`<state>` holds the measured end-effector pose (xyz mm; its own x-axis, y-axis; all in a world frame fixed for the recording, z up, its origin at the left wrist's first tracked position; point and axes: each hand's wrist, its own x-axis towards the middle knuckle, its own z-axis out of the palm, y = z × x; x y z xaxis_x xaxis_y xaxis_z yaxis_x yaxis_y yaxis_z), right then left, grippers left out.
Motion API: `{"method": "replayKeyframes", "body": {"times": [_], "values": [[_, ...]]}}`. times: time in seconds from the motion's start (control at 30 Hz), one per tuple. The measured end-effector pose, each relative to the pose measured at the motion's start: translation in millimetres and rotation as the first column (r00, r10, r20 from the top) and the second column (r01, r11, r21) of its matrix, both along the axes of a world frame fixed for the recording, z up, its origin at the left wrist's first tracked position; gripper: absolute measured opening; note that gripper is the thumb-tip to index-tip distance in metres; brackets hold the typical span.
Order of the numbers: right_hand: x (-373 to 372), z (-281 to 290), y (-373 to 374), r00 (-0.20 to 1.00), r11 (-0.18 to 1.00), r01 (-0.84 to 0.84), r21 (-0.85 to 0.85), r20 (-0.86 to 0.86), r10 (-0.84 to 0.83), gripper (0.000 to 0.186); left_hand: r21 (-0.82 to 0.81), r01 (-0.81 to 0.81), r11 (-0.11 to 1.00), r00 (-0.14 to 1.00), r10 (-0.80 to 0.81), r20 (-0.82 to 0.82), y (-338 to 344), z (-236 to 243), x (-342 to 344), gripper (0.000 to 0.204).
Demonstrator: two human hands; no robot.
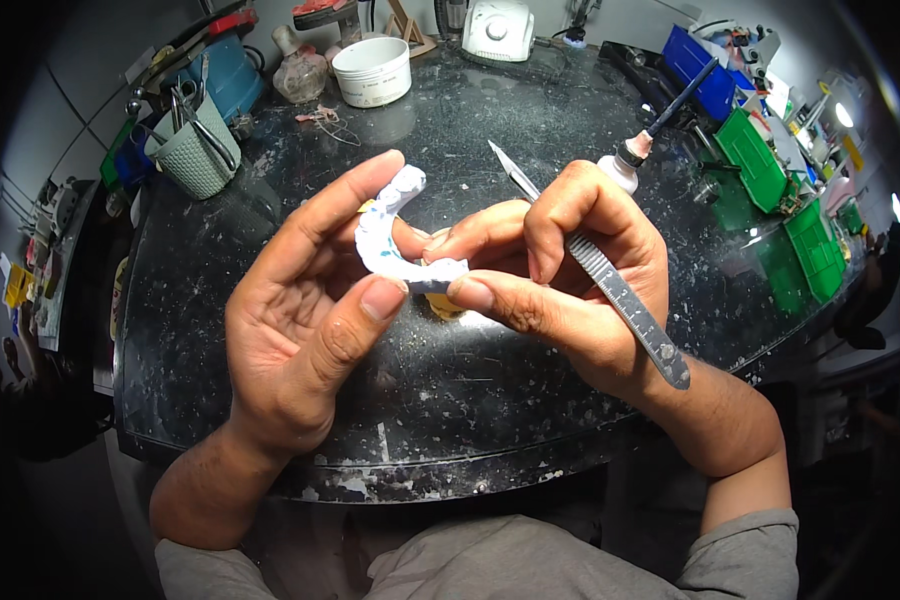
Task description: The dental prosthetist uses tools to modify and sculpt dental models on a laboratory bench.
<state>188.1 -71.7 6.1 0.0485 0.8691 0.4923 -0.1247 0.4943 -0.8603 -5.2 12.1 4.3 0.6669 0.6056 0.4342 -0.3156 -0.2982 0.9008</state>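
A white horseshoe-shaped dental cast (375,238) with small blue marks is held up above the black worktop, in front of me. My left hand (288,320) grips its curved left side between thumb and fingers. At the cast's right end, my right hand (592,265) pinches it with thumb and fingertips. That same hand also keeps a metal scalpel (625,305) tucked between its fingers, the graduated flat handle lying across the hand and the pointed blade aimed up and left. A small yellow piece (444,307) shows just below the cast, partly hidden by it.
On the dusty black worktop (470,400) a white tub (372,72) and a glass flask (298,65) stand at the back left. A woven tool holder (195,145) is further left. A small bottle with a brush (622,165) and green bins (750,160) lie right.
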Motion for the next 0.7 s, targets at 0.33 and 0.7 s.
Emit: {"method": "replayKeyframes", "body": {"times": [0.33, 0.7], "values": [[5.7, 13.1, -6.8, 0.934, 0.934, 0.355, 0.036, 0.014, -0.356, 0.048, -0.216, 0.052, 0.975, 0.997, -0.040, 0.063, 2.0, 3.1, -1.2, 0.071], [13.2, 4.1, 2.4, 0.946, 0.951, 0.287, -0.111, -0.126, -0.300, 0.019, -0.303, 0.166, 0.938, 0.982, -0.131, 0.135, 2.2, 4.6, -3.7, 0.072]]}}
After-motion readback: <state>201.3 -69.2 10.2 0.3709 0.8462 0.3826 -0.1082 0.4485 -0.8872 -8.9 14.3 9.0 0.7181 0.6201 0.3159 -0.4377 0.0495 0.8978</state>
